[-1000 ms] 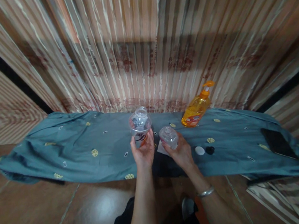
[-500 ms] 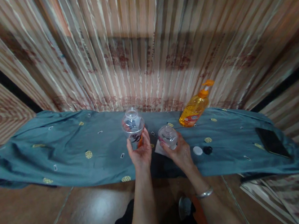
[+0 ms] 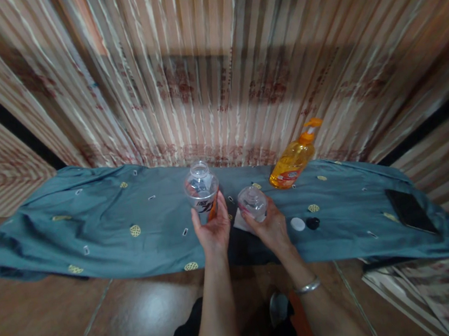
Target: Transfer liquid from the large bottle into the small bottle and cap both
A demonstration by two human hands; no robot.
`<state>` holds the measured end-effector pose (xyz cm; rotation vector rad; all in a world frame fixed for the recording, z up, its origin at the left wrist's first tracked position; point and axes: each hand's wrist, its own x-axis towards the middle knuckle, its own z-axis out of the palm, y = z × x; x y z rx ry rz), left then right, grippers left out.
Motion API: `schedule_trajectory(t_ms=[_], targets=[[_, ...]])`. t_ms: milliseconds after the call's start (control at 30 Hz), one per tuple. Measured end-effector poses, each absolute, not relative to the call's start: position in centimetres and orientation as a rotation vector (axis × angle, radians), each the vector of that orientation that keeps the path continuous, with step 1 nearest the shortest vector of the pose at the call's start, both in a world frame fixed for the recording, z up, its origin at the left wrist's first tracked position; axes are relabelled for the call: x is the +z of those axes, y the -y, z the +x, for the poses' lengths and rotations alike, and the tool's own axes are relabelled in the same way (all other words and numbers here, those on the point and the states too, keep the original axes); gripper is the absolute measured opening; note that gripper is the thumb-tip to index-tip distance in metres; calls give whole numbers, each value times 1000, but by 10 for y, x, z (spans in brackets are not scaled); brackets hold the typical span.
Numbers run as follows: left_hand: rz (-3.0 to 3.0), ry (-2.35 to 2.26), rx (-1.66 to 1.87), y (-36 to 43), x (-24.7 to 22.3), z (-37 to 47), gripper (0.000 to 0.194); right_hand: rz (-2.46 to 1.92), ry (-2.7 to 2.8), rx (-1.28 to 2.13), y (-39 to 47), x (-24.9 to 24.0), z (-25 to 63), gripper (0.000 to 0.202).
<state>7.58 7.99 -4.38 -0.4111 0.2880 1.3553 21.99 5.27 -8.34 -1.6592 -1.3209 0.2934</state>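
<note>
Left hand (image 3: pixel 213 232): fingers curled round printed clear bottle (image 3: pixel 201 190), slightly farther from the other than at first frame. Right hand (image 3: pixel 272 228): closed round unlabelled-looking clear bottle (image 3: pixel 253 204), hold unchanged.

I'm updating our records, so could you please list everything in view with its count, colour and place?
Clear plastic bottle with printed label: one, in left hand
Unlabelled-looking clear plastic bottle: one, in right hand
Pump bottle: one, amber with orange top, behind the discs
Small round discs: two, white and black, on cloth
Flat rectangular slab: one, black, cloth's right end
Pale sheet: one, beside right hand
Patterned cloth: one, teal, across the middle
Pleated curtain: beige-brown, behind
Bars: two, black, left and right
Floor: brown, below
Bracelet: one, silver, right wrist
Hands: two, bare, left and right
</note>
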Motion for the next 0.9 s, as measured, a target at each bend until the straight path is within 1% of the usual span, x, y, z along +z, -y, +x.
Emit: schedule_trajectory(t_ms=[200, 267, 333, 433, 467, 500, 567, 633, 733, 900], targets=[[-389, -323, 1323, -74, -46, 79, 72, -1642, 1329, 293, -53, -84, 221, 56], [-377, -347, 1321, -71, -46, 81, 70, -1643, 1331, 285, -53, -85, 222, 55], [-339, -389, 1324, -67, -48, 83, 58, -1641, 1325, 289, -54, -86, 223, 57], [-193, -539, 1350, -61, -58, 87, 32, -1645, 1304, 315, -57, -86, 224, 60], [-102, -617, 1371, -60, -64, 89, 28, -1653, 1294, 322, -58, -85, 224, 61], [10, -688, 1397, -58, -70, 91, 32, -1665, 1284, 327, -58, -84, 224, 61], [259, -824, 1452, -57, -82, 97, 50, -1695, 1264, 336, -59, -81, 224, 59], [502, -949, 1493, -58, -92, 104, 57, -1728, 1248, 345, -58, -77, 225, 54], [607, -992, 1502, -57, -104, 116, 69, -1757, 1236, 364, -57, -73, 226, 46], [1038, -1160, 1418, -53, -119, 129, 86, -1705, 1216, 403, -55, -69, 232, 46]])
